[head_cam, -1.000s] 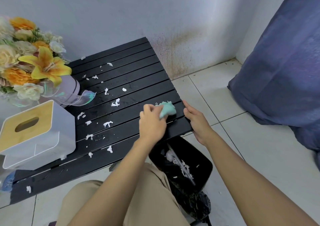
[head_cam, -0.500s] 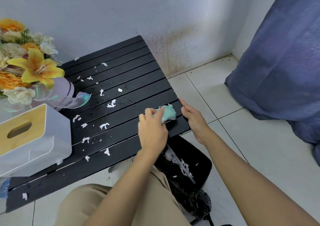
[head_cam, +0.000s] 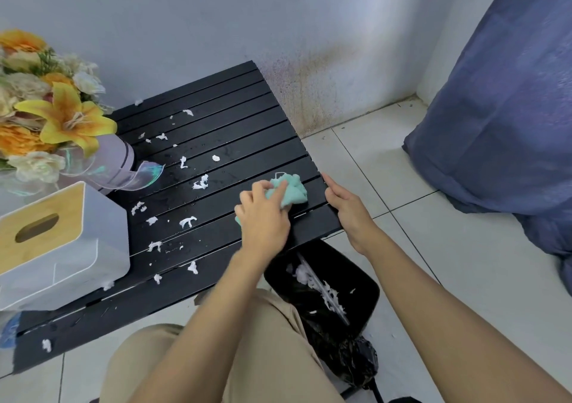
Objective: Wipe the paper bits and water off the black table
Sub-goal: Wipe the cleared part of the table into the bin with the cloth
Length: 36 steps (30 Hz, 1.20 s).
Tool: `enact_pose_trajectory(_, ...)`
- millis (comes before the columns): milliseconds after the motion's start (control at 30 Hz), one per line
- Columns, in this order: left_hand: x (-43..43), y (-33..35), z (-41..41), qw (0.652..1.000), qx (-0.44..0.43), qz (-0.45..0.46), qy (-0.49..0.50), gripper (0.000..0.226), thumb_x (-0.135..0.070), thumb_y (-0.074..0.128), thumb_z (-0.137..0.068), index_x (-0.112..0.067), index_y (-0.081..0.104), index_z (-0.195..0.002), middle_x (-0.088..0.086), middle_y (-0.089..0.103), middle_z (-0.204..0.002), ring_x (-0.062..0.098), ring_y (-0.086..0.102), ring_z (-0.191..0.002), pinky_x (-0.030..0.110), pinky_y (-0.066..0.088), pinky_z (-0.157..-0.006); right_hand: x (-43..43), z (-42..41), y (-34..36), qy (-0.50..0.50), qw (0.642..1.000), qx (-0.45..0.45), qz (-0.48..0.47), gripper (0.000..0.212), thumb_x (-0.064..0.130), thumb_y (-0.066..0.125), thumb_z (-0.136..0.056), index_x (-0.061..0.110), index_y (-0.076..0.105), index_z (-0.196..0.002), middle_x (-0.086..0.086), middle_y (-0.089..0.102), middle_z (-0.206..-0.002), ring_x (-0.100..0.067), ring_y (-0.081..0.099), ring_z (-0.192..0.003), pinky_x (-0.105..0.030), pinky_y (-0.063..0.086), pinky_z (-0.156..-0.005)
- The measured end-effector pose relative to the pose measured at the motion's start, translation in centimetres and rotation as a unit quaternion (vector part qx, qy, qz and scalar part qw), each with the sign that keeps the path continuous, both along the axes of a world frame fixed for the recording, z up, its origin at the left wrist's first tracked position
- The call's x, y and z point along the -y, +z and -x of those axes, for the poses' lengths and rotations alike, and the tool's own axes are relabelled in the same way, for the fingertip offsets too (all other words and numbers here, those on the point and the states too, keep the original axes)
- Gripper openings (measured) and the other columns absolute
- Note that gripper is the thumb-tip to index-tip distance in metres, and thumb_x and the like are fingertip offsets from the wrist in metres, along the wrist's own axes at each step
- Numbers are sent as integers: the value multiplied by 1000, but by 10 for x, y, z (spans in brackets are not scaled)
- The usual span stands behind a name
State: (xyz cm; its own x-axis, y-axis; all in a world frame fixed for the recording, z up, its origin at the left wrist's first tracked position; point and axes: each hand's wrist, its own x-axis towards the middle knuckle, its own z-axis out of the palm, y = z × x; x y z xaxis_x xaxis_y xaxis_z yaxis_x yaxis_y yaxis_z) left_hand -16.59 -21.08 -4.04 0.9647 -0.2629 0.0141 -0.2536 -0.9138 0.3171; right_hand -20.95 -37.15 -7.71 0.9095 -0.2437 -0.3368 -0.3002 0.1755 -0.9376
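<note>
While white shredded paper bits point(head_cam: 185, 221) and water beads cover the left and middle of the slatted black table point(head_cam: 223, 130), its right end looks mostly clear. The left hand point(head_cam: 263, 217) clamps a crumpled mint-green cloth point(head_cam: 292, 190) there; the right hand point(head_cam: 348, 207) grips the table's edge above a black lined bin point(head_cam: 365, 291) holding scraps.
</note>
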Motion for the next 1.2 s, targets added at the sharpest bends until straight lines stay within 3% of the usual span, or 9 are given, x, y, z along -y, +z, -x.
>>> enact_pose_trajectory(167,-15,9,66,981,-18,68,-182,43,-18,54,-93,-33,53,-133,-10,45,-122,17,36,-102,32,31,-84,1,-2,-4,-2,1000,-4,-4,43,19,43,-103,24,43,-146,9,40,-151,-2,34,-136,-26,26,-116)
enact_pose_trajectory(300,-30,24,28,954,-125,248,-112,29,-16,59,-92,-24,64,-120,-5,54,-109,21,49,-107,40,37,-100,0,-3,-3,-8,1000,-2,-1,43,19,44,-103,24,44,-145,17,42,-143,0,35,-134,-19,27,-111)
enact_pose_trajectory(533,-6,-1,18,999,28,11,-45,37,-24,54,-94,-33,55,-129,-6,48,-128,26,39,-104,34,26,-80,-1,0,2,-4,1000,-4,5,43,18,43,-104,24,43,-146,10,43,-148,3,36,-131,-16,28,-105)
enact_pose_trajectory(700,-22,12,70,979,-56,106,-168,31,-24,53,-95,-37,57,-123,-17,51,-117,12,40,-95,29,32,-81,1,0,2,-2,1000,-4,12,41,22,44,-103,29,48,-143,10,43,-150,-4,38,-136,-31,28,-117)
enact_pose_trajectory(767,-31,33,71,912,-265,304,-71,21,-23,53,-98,-32,64,-113,-9,60,-103,9,53,-83,21,42,-74,0,-1,1,-1,1000,-5,14,41,24,46,-102,32,49,-141,10,45,-148,-6,40,-136,-33,29,-117)
enact_pose_trajectory(833,-39,52,70,762,-424,485,70,21,-25,52,-98,-19,66,-113,6,69,-97,19,62,-79,29,54,-69,-2,0,3,-1,1000,-6,26,41,23,45,-103,30,47,-143,12,44,-148,-2,39,-133,-20,33,-109)
enact_pose_trajectory(933,-53,60,67,638,-494,572,147,34,-32,53,-96,-10,64,-120,14,70,-112,28,68,-94,39,56,-83,-5,4,10,-1,999,-7,34,41,21,40,-105,27,44,-145,13,47,-144,-1,44,-127,-11,37,-95)
enact_pose_trajectory(1067,-62,65,68,599,-520,588,157,44,-40,54,-94,-8,66,-120,15,68,-117,28,67,-99,39,55,-84,-7,9,20,-14,998,-16,61,41,21,44,-103,23,46,-144,4,58,-133,-4,58,-108,-10,48,-74)
enact_pose_trajectory(1200,-63,66,71,608,-494,603,146,39,-29,57,-92,-6,62,-123,17,68,-115,28,68,-93,39,57,-80,-13,23,30,-43,985,-7,168,43,28,52,-99,20,48,-142,1,52,-138,-13,49,-123,-26,41,-98)
